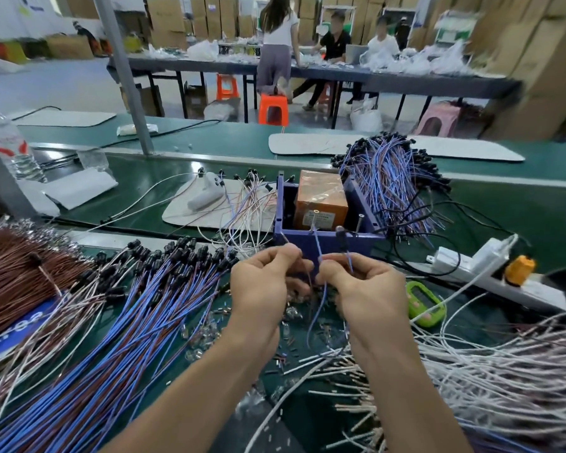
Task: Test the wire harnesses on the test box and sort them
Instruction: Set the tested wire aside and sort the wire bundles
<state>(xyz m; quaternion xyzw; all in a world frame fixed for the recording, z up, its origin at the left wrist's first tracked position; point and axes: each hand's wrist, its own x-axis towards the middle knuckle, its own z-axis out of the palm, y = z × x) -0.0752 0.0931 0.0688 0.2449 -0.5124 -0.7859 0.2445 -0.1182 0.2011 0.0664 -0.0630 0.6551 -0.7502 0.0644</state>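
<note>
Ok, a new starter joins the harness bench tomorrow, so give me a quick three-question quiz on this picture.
1. True or false: the orange block sits inside the blue test box.
2. The left hand pinches the brown wire; which pinches the blue wire? A. left hand B. right hand C. neither
3. Fill in: the green device lies to the ___ of both hands.
Key: 1 true; 2 B; 3 right.

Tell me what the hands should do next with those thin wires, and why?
Probably press the thin wires onto the blue plastic box to test them: the left hand and right hand each pinch one right before its front wall.
</note>
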